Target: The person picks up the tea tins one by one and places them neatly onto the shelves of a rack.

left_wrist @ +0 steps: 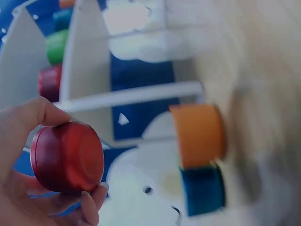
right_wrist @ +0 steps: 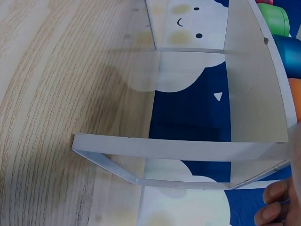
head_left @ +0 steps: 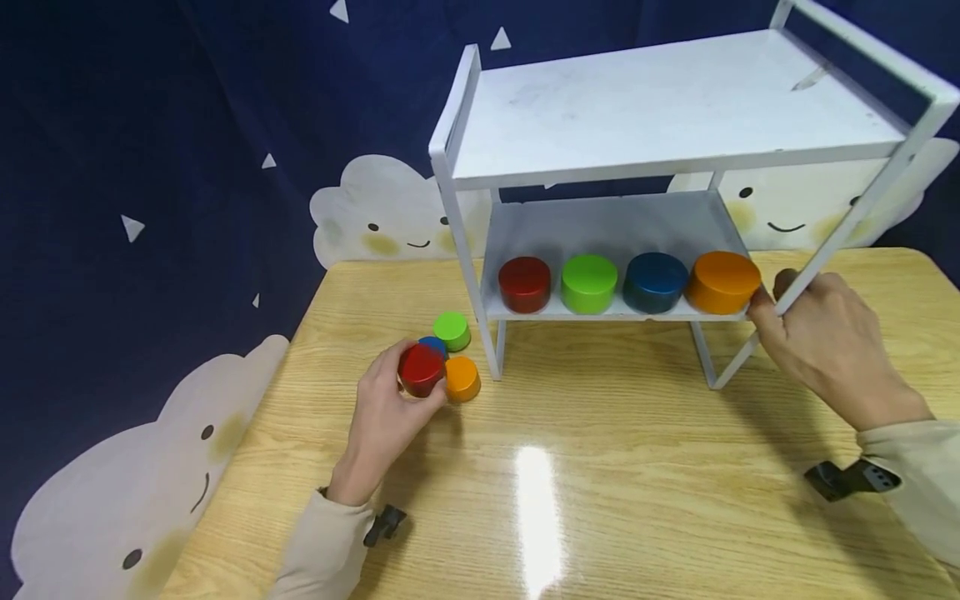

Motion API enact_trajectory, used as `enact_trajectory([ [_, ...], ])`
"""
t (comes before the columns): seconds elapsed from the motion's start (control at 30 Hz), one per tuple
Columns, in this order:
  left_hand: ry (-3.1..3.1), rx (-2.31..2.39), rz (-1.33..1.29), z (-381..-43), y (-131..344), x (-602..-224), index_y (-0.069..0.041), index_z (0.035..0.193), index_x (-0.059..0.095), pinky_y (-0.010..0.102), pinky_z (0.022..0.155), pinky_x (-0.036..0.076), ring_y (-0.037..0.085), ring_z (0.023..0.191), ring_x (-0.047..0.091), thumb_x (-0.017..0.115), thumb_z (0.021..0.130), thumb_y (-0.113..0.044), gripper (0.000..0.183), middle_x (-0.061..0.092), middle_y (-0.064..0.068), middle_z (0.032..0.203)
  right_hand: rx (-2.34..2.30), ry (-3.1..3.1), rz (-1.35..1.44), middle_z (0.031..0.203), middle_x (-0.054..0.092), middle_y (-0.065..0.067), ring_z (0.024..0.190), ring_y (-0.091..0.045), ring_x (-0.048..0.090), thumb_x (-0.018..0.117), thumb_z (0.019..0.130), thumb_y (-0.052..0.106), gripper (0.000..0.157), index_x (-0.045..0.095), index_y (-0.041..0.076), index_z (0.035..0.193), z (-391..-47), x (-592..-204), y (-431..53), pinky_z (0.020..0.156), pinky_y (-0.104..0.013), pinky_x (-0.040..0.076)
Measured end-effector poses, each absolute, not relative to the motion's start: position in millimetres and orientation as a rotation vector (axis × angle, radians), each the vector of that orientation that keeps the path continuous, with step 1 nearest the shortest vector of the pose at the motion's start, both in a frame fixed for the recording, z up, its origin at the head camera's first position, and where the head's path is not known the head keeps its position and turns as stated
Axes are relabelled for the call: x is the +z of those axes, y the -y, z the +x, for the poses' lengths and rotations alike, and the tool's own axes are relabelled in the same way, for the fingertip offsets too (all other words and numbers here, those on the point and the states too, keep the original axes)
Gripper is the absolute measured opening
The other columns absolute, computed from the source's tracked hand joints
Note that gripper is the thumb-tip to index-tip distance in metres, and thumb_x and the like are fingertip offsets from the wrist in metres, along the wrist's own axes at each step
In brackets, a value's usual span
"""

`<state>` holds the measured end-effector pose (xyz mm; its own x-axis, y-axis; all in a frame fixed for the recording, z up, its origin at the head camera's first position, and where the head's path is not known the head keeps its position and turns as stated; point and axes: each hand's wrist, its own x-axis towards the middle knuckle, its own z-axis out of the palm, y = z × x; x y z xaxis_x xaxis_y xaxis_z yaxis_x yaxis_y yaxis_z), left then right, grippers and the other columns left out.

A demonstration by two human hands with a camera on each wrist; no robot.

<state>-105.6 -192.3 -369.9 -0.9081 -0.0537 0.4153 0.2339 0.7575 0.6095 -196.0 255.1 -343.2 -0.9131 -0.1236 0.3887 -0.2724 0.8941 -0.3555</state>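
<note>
My left hand (head_left: 390, 408) holds a round red tin (head_left: 422, 369) between thumb and fingers, raised over the table; the left wrist view shows the tin (left_wrist: 70, 157) close up. Beside it on the table stand an orange tin (head_left: 462, 379), a green tin (head_left: 452, 331) and a blue tin (head_left: 432, 345), the blue one partly hidden. At the right end of a white two-tier rack (head_left: 675, 100), my right hand (head_left: 832, 342) grips the front post, thumb in front near the lower shelf's corner. Curled fingertips (right_wrist: 273, 202) show beyond the rack's side in the right wrist view.
On the lower shelf, a red tin (head_left: 525, 284), a green tin (head_left: 588, 283), a blue tin (head_left: 655, 282) and an orange tin (head_left: 723, 282) stand in a row. The rack's legs rest on the wooden table (head_left: 615, 467). Behind hangs a dark blue curtain (head_left: 187, 100) with clouds.
</note>
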Motion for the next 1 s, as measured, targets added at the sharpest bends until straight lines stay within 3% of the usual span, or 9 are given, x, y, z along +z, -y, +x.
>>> enact_trajectory([
  [0.6,2.441,-0.902,-0.609,-107.8,124.6,-318.8,0.003,0.122,0.058,0.024,0.075,0.053,0.017,0.091,0.061,0.073,0.080,-0.021,0.051,0.064,0.009,0.106,0.617,2.668,0.378,0.050,0.035,-0.003,0.044,-0.021,0.032,0.037,0.099,0.032,0.049,0.040,0.011,0.055,-194.8,-343.2,-255.3,0.040,-0.033,0.023],
  [1.0,2.217,-0.804,-0.953,-121.9,88.3,-271.9,0.007,0.120,0.056,0.018,0.079,0.051,0.021,0.098,0.058,0.071,0.082,-0.024,0.051,0.063,0.014,0.109,0.596,2.678,0.375,0.052,0.036,-0.005,0.047,-0.024,0.033,0.034,0.100,0.035,0.050,0.040,0.010,0.057,-193.3,-343.6,-254.0,0.041,-0.034,0.024],
])
